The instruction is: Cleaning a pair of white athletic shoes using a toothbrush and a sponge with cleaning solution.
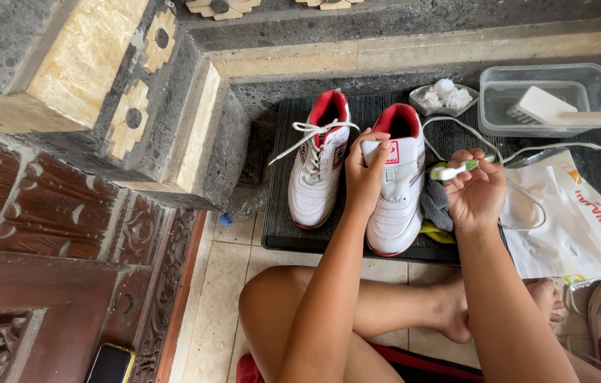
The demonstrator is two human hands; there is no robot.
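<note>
- Head view: left hand [364, 177] grips the tongue of the unlaced white shoe [396, 191], which stands on a black mat [279, 206].
- Right hand [476, 193] is closed around a green-and-white toothbrush [456, 169], just right of that shoe.
- Laced white shoe [318, 170] stands beside it, to the left.

The person sits cross-legged, bare knees and a foot showing below both forearms, which reach forward side by side from the bottom of the view. The left hand [365, 174] is raised with its wrist bent, fingers curled over the tongue of the laceless white shoe [394, 188], thumb on its near side. The right hand [476, 193] hovers just right of that shoe, fingers closed into a loose fist with the knuckles upward, pinching a slim handle.
</note>
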